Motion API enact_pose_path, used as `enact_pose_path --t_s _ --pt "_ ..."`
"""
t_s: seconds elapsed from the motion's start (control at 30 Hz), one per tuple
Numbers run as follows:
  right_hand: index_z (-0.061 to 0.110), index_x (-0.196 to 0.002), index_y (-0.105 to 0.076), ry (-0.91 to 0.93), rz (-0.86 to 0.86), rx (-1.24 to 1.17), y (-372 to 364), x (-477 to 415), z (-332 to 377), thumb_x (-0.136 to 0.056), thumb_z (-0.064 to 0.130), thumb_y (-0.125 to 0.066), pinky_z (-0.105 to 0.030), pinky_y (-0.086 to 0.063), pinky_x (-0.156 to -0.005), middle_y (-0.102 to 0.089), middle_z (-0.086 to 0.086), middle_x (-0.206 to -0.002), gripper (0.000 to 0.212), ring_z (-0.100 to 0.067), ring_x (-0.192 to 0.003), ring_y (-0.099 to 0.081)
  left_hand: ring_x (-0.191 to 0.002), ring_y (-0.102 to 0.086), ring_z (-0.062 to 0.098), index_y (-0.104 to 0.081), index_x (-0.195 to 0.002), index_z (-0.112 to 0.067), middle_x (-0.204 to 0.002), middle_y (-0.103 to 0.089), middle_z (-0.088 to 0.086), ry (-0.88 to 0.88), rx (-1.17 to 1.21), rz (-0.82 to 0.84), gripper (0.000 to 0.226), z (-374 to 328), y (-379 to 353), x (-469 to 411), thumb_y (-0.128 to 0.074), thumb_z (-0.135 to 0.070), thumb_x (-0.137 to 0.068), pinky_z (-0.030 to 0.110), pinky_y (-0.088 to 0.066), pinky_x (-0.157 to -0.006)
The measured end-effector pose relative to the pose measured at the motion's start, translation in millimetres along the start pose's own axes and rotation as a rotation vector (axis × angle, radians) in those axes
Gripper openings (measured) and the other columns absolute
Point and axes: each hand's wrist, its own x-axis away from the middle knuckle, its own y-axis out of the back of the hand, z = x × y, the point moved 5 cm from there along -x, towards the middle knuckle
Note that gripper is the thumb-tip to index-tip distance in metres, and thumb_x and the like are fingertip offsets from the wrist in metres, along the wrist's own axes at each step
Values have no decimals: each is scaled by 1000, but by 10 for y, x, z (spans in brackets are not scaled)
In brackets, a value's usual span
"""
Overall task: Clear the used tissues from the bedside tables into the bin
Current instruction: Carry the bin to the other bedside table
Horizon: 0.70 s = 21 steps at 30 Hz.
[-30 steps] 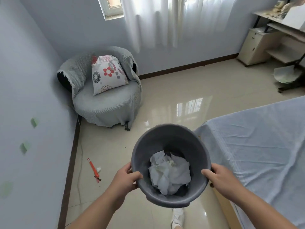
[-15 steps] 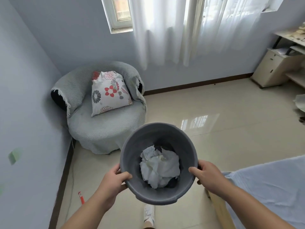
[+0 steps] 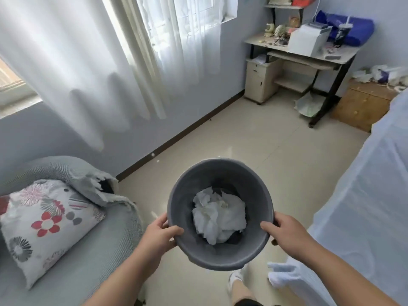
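I carry a round grey bin (image 3: 181,202) in front of me above the floor. Crumpled white tissues (image 3: 218,217) fill its bottom. My left hand (image 3: 160,235) grips the bin's left rim, thumb over the edge. My right hand (image 3: 284,230) grips the right rim the same way. Far off at the right, a wooden bedside table (image 3: 362,107) stands by the bed, with white crumpled things (image 3: 375,72) on top.
A grey armchair (image 3: 92,250) with a flowered cushion (image 3: 44,221) is close on my left. The bed under a pale sheet (image 3: 364,206) runs along the right. A desk (image 3: 302,54) with clutter stands ahead by the curtained window (image 3: 132,51). Tiled floor (image 3: 254,138) lies between.
The view has swung to the right: the armchair slid to the lower left, and the desk and wooden bedside table came into sight. Both hands keep their hold on the bin.
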Motion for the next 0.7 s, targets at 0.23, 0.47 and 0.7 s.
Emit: enact_pose_path --t_s 0.23,0.47,0.7 --pt "8 -91 -67 -74 31 -39 609 -1421 239 -91 32 -60 -35 -50 -65 -65 -9 -75 25 -15 -65 -55 -92 -79 25 -76 -123 -22 -112 -82 11 51 -83 12 55 -951 -558 -1253 -61 14 -84 36 -66 -73" --pt "18 -75 -56 -25 -86 -41 1617 -2474 842 -90 34 -62 -32 -41 -61 -51 11 -63 23 -11 -56 -45 -100 -80 27 -75 -121 -32 -114 -82 3 2 -115 95 54 -2029 -1158 -2429 -65 9 -86 34 -67 -72" --pt "19 -76 -57 -180 -215 -115 2282 -3306 559 -93 30 -61 -28 -38 -59 -50 15 -58 21 -6 -52 -42 -98 -79 30 -74 -126 -25 -113 -82 10 31 -251 296 55 -2713 -2163 -3917 -64 12 -86 36 -66 -72"
